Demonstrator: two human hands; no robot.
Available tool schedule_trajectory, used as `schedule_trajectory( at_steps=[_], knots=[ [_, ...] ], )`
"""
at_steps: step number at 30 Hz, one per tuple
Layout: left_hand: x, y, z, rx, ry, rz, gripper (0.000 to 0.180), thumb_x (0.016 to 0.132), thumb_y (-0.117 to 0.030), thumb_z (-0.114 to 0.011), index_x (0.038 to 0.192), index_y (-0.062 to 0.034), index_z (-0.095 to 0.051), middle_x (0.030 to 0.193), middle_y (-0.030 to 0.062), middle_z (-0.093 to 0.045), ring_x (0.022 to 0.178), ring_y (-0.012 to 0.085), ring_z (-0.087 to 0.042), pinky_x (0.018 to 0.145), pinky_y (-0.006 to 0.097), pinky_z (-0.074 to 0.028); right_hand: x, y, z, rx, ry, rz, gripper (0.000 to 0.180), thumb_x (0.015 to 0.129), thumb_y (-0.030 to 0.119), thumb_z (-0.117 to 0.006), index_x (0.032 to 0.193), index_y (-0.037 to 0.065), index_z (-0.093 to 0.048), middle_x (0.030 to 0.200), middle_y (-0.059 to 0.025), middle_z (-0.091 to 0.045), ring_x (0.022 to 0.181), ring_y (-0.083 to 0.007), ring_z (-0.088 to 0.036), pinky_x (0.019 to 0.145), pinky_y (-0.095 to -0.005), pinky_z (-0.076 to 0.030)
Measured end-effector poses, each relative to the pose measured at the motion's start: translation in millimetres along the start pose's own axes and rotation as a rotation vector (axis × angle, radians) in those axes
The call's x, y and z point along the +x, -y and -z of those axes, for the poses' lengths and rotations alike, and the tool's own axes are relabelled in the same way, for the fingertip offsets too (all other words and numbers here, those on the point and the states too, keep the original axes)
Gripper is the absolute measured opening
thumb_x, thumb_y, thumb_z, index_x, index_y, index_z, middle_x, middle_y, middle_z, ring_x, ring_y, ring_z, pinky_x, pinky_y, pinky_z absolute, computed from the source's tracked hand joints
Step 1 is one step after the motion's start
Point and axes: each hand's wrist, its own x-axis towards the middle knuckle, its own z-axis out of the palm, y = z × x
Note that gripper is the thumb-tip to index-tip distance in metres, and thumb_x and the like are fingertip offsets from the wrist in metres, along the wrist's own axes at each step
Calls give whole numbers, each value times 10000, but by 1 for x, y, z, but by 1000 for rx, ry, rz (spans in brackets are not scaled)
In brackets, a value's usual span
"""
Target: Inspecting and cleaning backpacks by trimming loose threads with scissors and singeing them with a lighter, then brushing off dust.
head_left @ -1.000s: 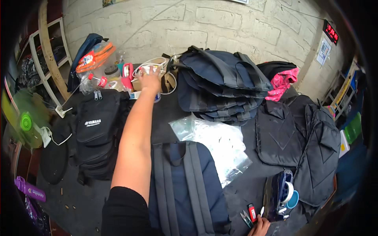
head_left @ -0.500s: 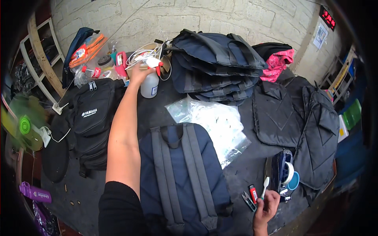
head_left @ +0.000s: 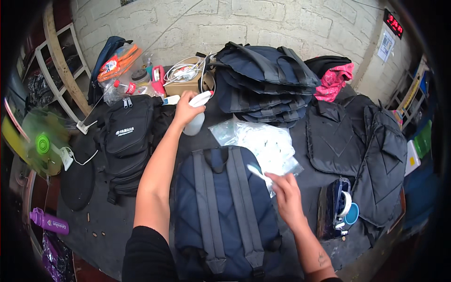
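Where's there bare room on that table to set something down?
A wide patch of table lies below the black backpack, left of the left forearm, bar small bits. A smaller one separates the right hand from the dark pouch. The back is crowded: cardboard box, stacked navy bags.

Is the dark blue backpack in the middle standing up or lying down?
Lying down: the dark blue backpack is spread flat on the dark table, with both grey shoulder straps facing up.

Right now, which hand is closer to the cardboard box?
Left. The left hand is just in front of the cardboard box; the right hand is farther away, to its right.
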Motion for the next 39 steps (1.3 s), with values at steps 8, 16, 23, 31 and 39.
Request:
schedule_trajectory(
  at_steps=[8,16,23,31,39],
  knots=[
    [-32,-33,11,-740,224,348,594,680,52,-540,1271,-5,-528,1119,87,-639,906,141,-612,800,249,-471,147,-29,-98,463,168,-223,282,872,59,-492,1152,66,-535,699,-25,-579,523,-61,-468,465,-221,-372],
    [-41,-38,4,-670,35,360,439,681,31,-554,1117,23,-611,985,49,-676,887,97,-606,786,217,-457,208,4,-122,677,142,-288,231,799,6,-542,1004,-5,-649,662,-64,-637,583,-104,-598,587,-244,-469],
    [-42,-31,-8,-607,-83,297,492,692,16,-547,1182,0,-591,975,44,-669,889,89,-593,774,210,-445,218,1,-127,488,106,-248,255,774,1,-548,998,-10,-671,673,-81,-657,610,-110,-621,609,-253,-482],
    [-43,-24,-11,-595,-97,273,446,696,24,-562,1140,7,-606,915,37,-666,828,95,-604,742,212,-458,228,-14,-135,482,109,-122,273,783,0,-543,1027,-7,-666,684,-38,-640,571,-67,-553,515,-221,-425],
    [-12,4,-30,-480,-175,244,402,684,-26,-650,1078,21,-591,910,64,-643,842,142,-602,767,270,-469,227,-16,-127,261,45,-67,333,824,5,-485,1136,22,-599,726,-60,-629,612,-101,-579,584,-257,-461]
  ],
)
